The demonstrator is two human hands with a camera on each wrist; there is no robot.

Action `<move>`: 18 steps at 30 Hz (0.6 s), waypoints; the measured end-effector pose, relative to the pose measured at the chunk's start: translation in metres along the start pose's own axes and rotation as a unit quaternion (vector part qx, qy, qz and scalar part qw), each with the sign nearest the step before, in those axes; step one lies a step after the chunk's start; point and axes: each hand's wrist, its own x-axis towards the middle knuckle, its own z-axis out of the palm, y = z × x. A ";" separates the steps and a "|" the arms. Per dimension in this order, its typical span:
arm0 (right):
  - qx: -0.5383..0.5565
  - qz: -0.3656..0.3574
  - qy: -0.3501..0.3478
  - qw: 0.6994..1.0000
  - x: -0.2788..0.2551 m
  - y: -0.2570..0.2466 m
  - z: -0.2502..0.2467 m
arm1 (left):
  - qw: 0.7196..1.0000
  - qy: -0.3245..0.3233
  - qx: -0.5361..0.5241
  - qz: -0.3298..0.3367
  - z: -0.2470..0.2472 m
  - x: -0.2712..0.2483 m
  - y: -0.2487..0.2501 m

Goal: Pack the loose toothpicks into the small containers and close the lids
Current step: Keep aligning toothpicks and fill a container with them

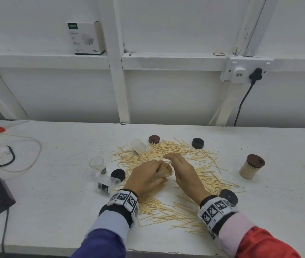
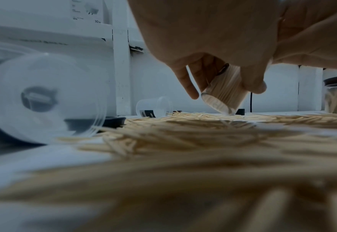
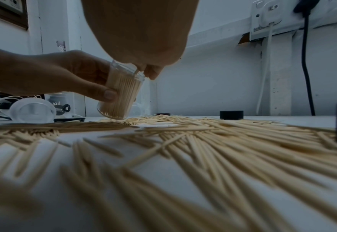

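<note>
Within the left hand's [image 1: 146,175] curled grip, a tilted, toothpick-packed container [image 3: 121,92]; right hand's [image 1: 183,170] fingertips at its mouth.

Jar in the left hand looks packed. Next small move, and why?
Probably set the jar upright and reach for a loose lid. The left hand grips it tilted, its base on the toothpicks; it looks full to the rim, where the right hand fingers rest, apparently tucking in sticks. No lid on it yet.
</note>
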 end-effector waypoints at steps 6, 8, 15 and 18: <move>0.066 0.019 -0.138 0.988 -0.004 -0.010 -0.007 | 1.000 -0.014 -0.001 -0.008 -0.002 0.000 0.003; 0.083 0.015 -0.115 0.990 -0.003 -0.010 -0.008 | 1.000 -0.003 -0.008 -0.026 -0.003 0.000 0.005; 0.049 0.039 -0.151 0.987 -0.003 -0.010 -0.005 | 0.994 0.036 -0.045 -0.091 -0.005 0.000 0.003; 0.057 0.057 -0.127 0.989 -0.003 -0.008 -0.005 | 0.994 0.037 -0.051 -0.093 -0.006 -0.001 0.004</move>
